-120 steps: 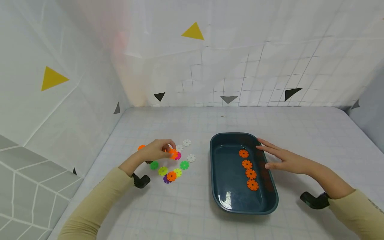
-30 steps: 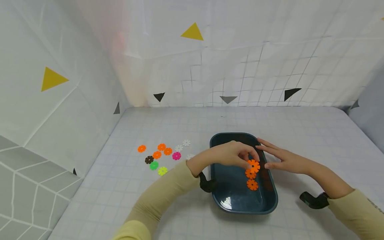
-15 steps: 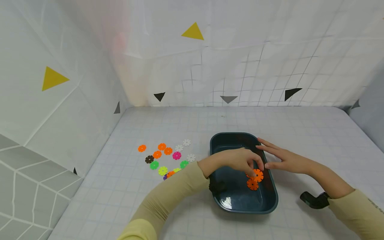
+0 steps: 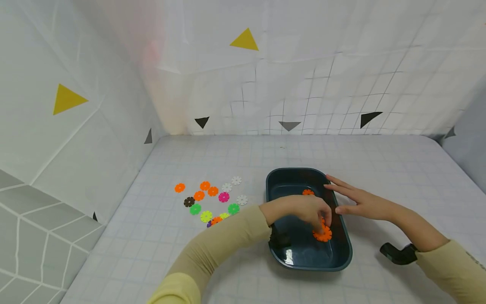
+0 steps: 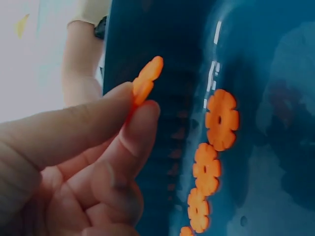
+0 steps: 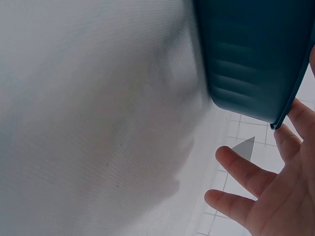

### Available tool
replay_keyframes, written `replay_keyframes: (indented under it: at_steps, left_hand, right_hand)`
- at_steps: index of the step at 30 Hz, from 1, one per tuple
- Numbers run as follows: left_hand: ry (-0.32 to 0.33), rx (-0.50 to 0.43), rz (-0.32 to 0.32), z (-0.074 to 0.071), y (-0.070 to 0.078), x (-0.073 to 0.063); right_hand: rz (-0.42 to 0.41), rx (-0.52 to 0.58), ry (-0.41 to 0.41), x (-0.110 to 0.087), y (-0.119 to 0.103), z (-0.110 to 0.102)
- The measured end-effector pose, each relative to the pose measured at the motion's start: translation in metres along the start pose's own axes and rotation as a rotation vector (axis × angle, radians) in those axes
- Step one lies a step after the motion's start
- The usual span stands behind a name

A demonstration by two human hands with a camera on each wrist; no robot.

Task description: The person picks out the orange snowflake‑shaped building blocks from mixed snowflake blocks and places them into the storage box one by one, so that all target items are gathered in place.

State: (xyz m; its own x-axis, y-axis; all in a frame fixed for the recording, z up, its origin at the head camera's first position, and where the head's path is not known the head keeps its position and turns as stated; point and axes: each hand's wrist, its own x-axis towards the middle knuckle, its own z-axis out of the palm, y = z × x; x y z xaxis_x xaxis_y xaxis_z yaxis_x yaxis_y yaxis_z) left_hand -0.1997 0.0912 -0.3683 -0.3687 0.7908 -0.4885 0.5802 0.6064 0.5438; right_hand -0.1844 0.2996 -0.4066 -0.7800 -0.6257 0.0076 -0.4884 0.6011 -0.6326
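Note:
Between thumb and fingertip my left hand pinches an orange flower-shaped disc with a notched edge, inside the dark teal tray. In the left wrist view the held disc is tilted on edge, above a row of several like orange discs lying on the tray floor. From the head, the hand covers part of that row; one disc shows at its far end. My right hand rests on the tray's right rim with fingers straight and spread, some fingertips at the rim in the right wrist view.
Left of the tray, loose notched discs lie on the white gridded table: orange, brown, green, yellow, pink and white. White sheeting stands behind and at the left.
My left hand picked up an orange disc from the pile, carried it right into the tray, and over the last second moved toward the row's near end. The right hand stayed on the rim.

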Motion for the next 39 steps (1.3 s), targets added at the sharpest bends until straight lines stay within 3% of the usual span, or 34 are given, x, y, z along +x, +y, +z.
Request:
replay_keyframes:
  at_steps: [5,12,19,39]
  left_hand:
    - [-0.027,0.066,-0.013,0.003,-0.001,0.007]
    - [-0.071,0.090,-0.056,0.011,-0.001,0.018]
    - [-0.133,0.131,-0.062,0.017,0.002,0.020]
    - [-0.140,0.111,-0.092,0.025,0.003,0.024]
  right_hand:
    - [0.017,0.006,-0.004,0.000,-0.001,0.000]
    - [0.017,0.012,0.001,0.001,0.000,0.000]
    - [0.018,0.010,-0.001,0.001,0.000,0.000]
    - [0.043,0.014,-0.003,0.002,-0.002,0.000]
